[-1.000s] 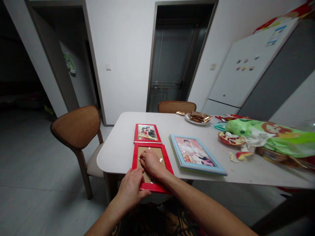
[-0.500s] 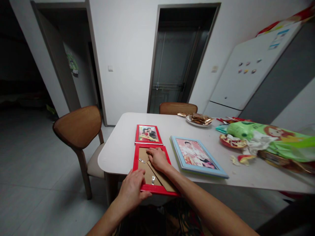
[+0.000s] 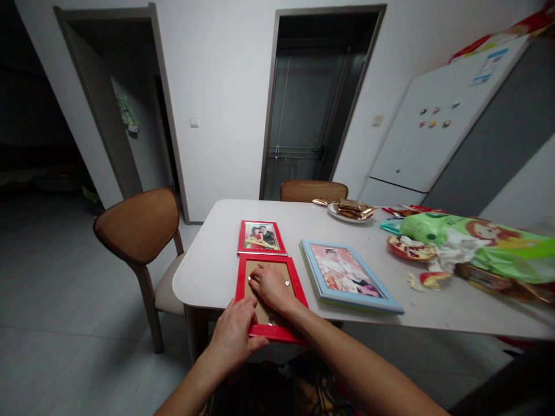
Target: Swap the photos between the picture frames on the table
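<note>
A red picture frame point(image 3: 299, 281) lies face down at the table's near edge, its brown backing board point(image 3: 263, 312) upward. Small metal clips are on the board, among them a right clip point(image 3: 287, 283) and a near clip point(image 3: 271, 319). My left hand point(image 3: 236, 323) is closed around the frame's near left corner. Over the board, my right hand point(image 3: 271, 286) has its fingers pinched together at the left clip point(image 3: 250, 278). Part of the board is hidden under that hand. Just beyond lies another red frame point(image 3: 262, 237), face up with a photo of two people.
To the right is a stack of light blue picture frames point(image 3: 351, 277). Farther off are a plate of wrapped snacks point(image 3: 350, 211), a piece of pomegranate point(image 3: 410, 248), peel point(image 3: 435, 280) and a green plastic bag point(image 3: 489, 237). A wooden chair point(image 3: 139, 225) stands left of the white table point(image 3: 203, 260).
My right hand has moved left across the backing board to the left clip. A brown board piece that stood askew at the right now lies flush within the frame. My left hand stays put.
</note>
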Demonstrator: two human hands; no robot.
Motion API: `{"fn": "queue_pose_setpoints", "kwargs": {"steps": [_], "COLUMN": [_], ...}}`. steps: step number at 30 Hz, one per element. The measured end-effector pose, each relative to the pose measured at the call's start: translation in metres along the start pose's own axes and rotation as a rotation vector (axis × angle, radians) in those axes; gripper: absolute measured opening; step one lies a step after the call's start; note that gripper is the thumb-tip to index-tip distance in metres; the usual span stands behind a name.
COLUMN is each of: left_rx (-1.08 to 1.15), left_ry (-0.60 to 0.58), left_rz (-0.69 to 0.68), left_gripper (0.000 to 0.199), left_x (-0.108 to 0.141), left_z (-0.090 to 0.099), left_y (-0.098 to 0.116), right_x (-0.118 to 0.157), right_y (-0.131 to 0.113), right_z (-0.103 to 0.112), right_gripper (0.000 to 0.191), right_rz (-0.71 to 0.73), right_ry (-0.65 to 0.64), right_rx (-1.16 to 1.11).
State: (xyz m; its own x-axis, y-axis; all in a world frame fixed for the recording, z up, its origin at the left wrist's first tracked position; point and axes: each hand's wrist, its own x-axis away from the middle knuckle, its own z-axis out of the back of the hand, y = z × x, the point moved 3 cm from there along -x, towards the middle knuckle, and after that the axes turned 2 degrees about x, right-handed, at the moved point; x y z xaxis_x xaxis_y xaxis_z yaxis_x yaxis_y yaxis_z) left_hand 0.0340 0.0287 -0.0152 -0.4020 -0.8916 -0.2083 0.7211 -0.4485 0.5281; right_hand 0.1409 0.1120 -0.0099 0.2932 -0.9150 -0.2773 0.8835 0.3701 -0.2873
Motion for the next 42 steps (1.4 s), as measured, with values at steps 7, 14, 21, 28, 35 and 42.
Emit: {"fn": "queue_pose_setpoints", "kwargs": {"steps": [7, 14, 21, 28, 35, 42], "left_rx": [0.017, 0.019, 0.031, 0.116, 0.427, 0.977], "left_ry": [0.009, 0.001, -0.005, 0.046, 0.174, 0.271], "left_rz": [-0.003, 0.018, 0.037, 0.025, 0.1, 0.297], "left_gripper": [0.032, 0.029, 0.031, 0.039, 0.043, 0.037], "left_x": [0.002, 0.002, 0.002, 0.004, -0.006, -0.026], "left_z": [-0.002, -0.004, -0.003, -0.004, 0.006, 0.015], "left_y": [-0.004, -0.004, -0.004, -0.005, -0.007, -0.029], "right_x": [0.025, 0.063, 0.059, 0.052, 0.042, 0.042], "right_y": [0.012, 0.017, 0.02, 0.024, 0.028, 0.001], "right_z": [0.026, 0.034, 0.03, 0.028, 0.042, 0.061], "right_gripper": [0.027, 0.017, 0.032, 0.037, 0.041, 0.035], "right_rz": [0.168, 0.264, 0.092, -0.023, -0.067, 0.025], "right_ry": [-0.131, -0.263, -0.119, -0.046, -0.047, 0.04], "right_rx": [-0.218, -0.268, -0.264, -0.178, -0.167, -0.279]}}
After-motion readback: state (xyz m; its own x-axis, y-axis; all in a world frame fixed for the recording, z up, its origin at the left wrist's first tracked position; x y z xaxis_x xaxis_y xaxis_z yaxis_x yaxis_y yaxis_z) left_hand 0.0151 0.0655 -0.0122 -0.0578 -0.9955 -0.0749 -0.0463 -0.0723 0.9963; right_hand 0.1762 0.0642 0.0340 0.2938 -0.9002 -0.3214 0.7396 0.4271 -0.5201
